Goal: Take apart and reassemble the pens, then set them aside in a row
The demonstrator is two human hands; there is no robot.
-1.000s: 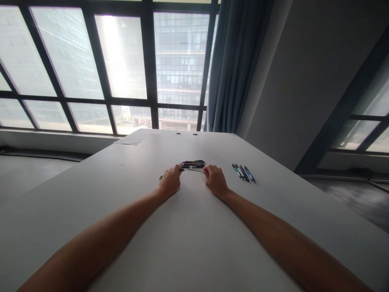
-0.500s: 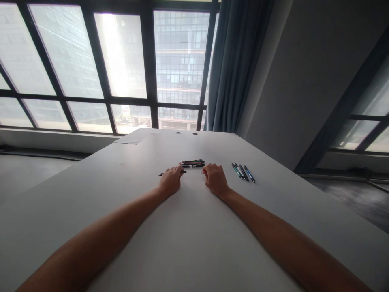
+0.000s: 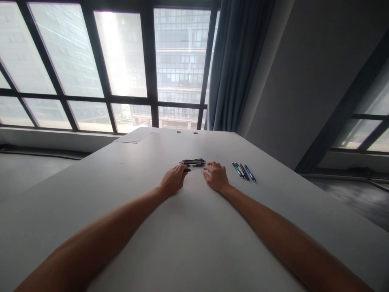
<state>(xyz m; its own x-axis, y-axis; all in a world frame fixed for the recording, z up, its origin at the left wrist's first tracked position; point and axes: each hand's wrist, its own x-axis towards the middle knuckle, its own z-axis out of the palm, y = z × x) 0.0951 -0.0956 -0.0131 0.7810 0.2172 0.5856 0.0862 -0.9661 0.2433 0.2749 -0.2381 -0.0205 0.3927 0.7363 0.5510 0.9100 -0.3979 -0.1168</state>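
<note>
Papers (image 3: 133, 138): far side of the bench (image 3: 194, 235), beyond and left of both hands, same as half a second ago. Left hand (image 3: 173, 178): fingers clamped on a dark pen (image 3: 187, 170), a bit farther right than before; the pen's rear end poked out left of this hand earlier, now hidden. Pen long axis roughly left-right, thin end pointing right at the other hand. Thin rod (image 3: 193, 169) sticks out of the pen's right end, visible stretch shorter than before, when it reached right across to the other hand; can't tell how much sits inside the barrel. Row of pens (image 3: 194, 162): just beyond the gap between the hands, lying left-right, unchanged. Small pale piece (image 3: 203, 172): by the right thumb, contact unclear. Right hand (image 3: 217, 176): fingers spread now, were pinched on the rod's end; hands apart. Four pens (image 3: 244, 172): side by side, right of the right hand, slanting from far left to near right, not moved.
</note>
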